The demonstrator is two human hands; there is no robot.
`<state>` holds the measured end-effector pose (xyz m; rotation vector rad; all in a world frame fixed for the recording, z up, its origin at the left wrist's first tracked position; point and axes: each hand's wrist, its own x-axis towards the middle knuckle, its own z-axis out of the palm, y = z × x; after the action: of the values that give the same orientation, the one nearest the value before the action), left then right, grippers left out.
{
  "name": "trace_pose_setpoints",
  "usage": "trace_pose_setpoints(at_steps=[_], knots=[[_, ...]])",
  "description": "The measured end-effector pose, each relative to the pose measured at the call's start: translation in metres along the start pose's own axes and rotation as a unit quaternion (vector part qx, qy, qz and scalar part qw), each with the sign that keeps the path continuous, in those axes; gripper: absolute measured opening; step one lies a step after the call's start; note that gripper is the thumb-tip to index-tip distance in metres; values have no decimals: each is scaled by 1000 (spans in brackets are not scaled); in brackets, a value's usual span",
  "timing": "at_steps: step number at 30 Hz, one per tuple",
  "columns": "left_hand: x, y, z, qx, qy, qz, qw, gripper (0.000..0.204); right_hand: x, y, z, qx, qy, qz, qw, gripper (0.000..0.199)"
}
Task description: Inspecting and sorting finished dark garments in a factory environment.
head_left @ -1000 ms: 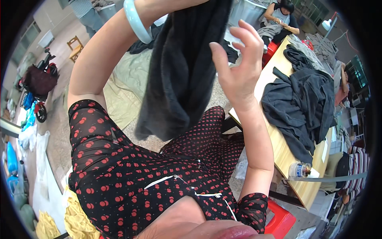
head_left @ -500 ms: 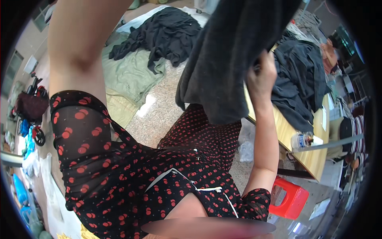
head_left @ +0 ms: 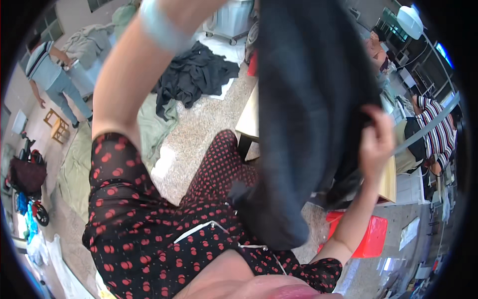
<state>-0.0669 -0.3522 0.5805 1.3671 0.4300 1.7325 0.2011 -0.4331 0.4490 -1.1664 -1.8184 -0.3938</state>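
The long black piece of soft cloth [head_left: 308, 124] now hangs lower, overlapping your black, red-cherry-print top [head_left: 134, 244], so you're still mid-handling, curled right hand [head_left: 378, 142] at its right edge, grip too blurred to tell whether closed, left hand out of view.

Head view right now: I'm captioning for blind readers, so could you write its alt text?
A black cloth hangs before a person in red-printed black clothes, the blurred right hand at its edge and the left hand out of frame. A dark fabric heap lies beyond; a red stool is at lower right.
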Motion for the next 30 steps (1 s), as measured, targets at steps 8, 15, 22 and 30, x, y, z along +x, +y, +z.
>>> trace_pose_setpoints(at_steps=[8,15,22,30], knots=[[-119,-202,-206,277,30,-152,948,9,-110,-45,206,275,-256,16,927,16],[-124,-210,-271,279,111,-169,939,7,-93,-115,342,470,-302,74,826,35],[-115,-213,-333,233,170,-167,943,8,-77,-135,366,389,-296,12,872,42],[-117,-231,-358,293,107,-162,936,10,-63,-158,414,414,-360,37,835,39]])
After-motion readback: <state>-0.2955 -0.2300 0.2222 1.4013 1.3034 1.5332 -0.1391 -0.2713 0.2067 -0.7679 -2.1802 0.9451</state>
